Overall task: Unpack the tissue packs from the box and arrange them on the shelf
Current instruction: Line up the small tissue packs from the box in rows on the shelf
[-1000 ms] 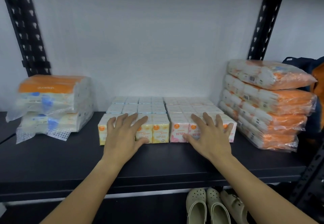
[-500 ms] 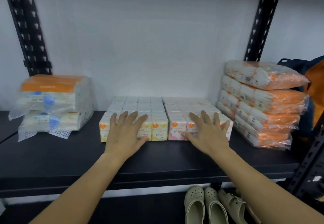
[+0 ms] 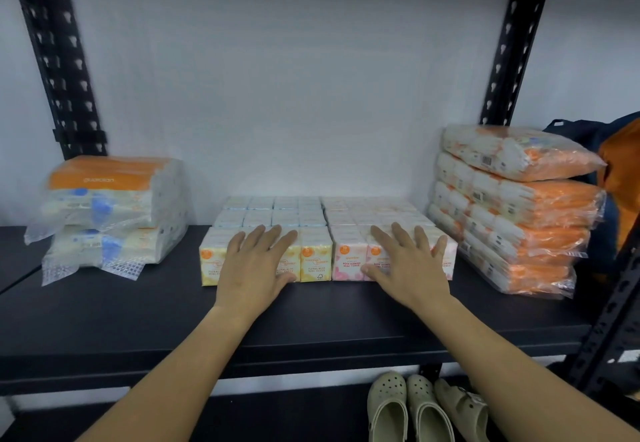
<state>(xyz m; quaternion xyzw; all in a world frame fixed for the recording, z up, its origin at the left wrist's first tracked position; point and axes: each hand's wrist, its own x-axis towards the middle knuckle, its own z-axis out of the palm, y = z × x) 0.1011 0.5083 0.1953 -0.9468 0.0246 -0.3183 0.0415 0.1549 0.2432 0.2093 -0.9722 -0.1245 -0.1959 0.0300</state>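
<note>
My left hand [image 3: 254, 268] lay flat, fingers straight, on the front face and top edge of the yellow floral mini tissue packs [image 3: 313, 261], and my right hand [image 3: 407, 267] lay the same way on the pink rose-scented mini tissue packs [image 3: 346, 263] just beside them; neither grip was clenched or holding anything, only pressing. Both blocks sat in the middle of the black shelf [image 3: 104, 324], touching each other, with more rows of packs behind my fingertips toward the white wall. Well off my left hand stood two stacked bundles with blue print [image 3: 114, 213], and close beyond my right hand a leaning stack of orange-wrapped bundles [image 3: 512, 213]. I judged the small packs light, soft and wrapped in slick film, so pinching one risked crushing it or letting it slip; pushing with flat palms on the front faces, or clasping a block by its two ends, seemed the safer hold.
</note>
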